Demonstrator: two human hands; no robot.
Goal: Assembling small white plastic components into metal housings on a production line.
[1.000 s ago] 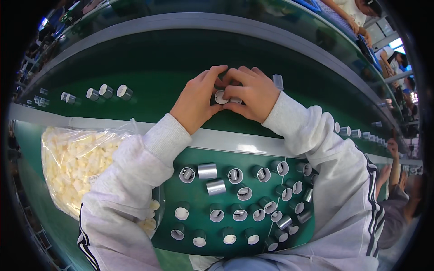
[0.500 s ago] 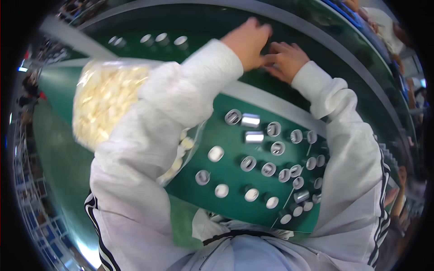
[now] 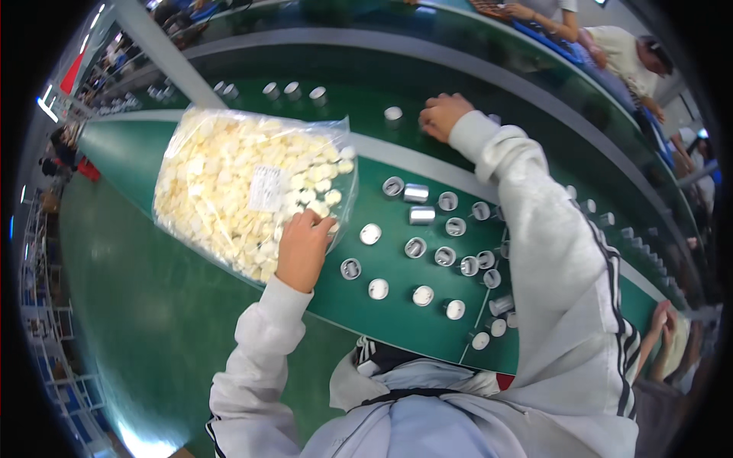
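One bag (image 3: 266,188): lying under my left hand (image 3: 304,248), grip unclear
Cylinder (image 3: 392,114): standing left of my right hand (image 3: 444,117), grip unclear

Left hand (image 3: 304,248): over the clear bag (image 3: 210,179), whose bulk blocks 9 to 1 o'clock.
Bag-side lane: narrow bare green tabletop (image 3: 369,200) at 1 to 2 o'clock from that hand, between bag and nearest cups, ending at the grey rail (image 3: 405,156).
Silver cups (image 3: 445,256): crowd 2 to 4 o'clock, with slim gaps between.
Right hand (image 3: 447,116): near a white-topped cylinder (image 3: 393,114) at its 9 o'clock; beyond that, open belt (image 3: 355,103).
Right sleeve (image 3: 546,252): bars 4 to 5 o'clock from the right hand.
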